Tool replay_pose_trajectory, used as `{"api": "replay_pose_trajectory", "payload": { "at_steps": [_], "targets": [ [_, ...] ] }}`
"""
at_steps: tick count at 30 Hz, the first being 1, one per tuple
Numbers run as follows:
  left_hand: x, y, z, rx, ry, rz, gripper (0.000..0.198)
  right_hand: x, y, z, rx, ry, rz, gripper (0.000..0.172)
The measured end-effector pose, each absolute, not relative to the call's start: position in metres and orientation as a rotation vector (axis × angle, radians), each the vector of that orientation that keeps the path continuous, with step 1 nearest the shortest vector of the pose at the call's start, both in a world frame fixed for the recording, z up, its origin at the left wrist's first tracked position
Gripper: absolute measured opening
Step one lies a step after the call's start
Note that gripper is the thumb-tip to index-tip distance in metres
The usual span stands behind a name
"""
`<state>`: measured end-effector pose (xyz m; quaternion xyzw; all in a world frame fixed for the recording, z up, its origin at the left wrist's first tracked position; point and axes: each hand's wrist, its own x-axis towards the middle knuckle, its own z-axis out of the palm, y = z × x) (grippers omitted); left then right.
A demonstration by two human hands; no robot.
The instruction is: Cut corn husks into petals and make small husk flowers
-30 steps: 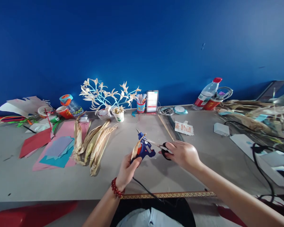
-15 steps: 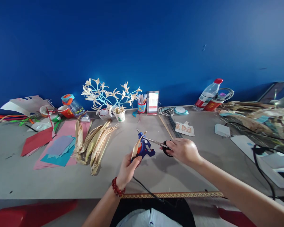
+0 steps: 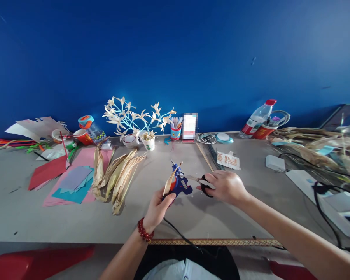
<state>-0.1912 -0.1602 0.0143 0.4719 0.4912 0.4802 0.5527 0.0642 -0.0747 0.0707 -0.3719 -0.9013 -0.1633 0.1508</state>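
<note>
My left hand [image 3: 159, 206], with a red bead bracelet at the wrist, is closed around the handle end of a blue glue gun [image 3: 182, 186] and a pale strip of corn husk [image 3: 169, 181]. The husk rises along the gun's left side and curls over near its nozzle. My right hand [image 3: 226, 186] grips black-handled scissors [image 3: 205, 184], fingers in the loops. Their blades point left and reach the upper husk and the gun; whether they touch the husk I cannot tell. A black cord [image 3: 177, 231] runs down below my left hand.
Dried corn husks [image 3: 121, 177] and coloured paper [image 3: 76, 182] lie left. Husk flowers stand in a white cup [image 3: 148, 143] at the back. Thin sticks [image 3: 204, 156] and a torn packet [image 3: 228, 160] lie beyond my right hand. A bottle [image 3: 258, 118] and white power strip [image 3: 305, 182] are right.
The scissors' black loops have spread farther apart in my right hand. My left hand stays almost in place with the husk and glue gun. The view has shifted slightly.
</note>
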Motion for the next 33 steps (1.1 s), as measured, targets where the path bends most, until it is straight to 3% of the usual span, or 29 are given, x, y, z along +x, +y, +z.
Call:
{"api": "replay_pose_trajectory", "payload": {
  "at_steps": [11, 19, 28, 33],
  "targets": [
    [-0.19, -0.158, 0.007, 0.997, 1.187, 1.124, 0.033, 0.066, -0.072, 0.074, -1.057, -2.55, -0.436, 0.045],
    [-0.188, -0.16, 0.009, 1.036, 1.165, 1.151, 0.031, 0.068, -0.069, 0.071, -1.361, -2.178, 0.219, 0.053],
    [-0.185, -0.157, 0.003, 0.908, 1.206, 1.176, 0.034, 0.067, -0.089, 0.091, -1.234, -2.554, -0.394, 0.03],
    [-0.185, -0.156, 0.006, 0.951, 1.216, 1.168, 0.035, 0.052, -0.084, 0.096, -1.211, -2.661, -0.496, 0.023]
  ]
}}
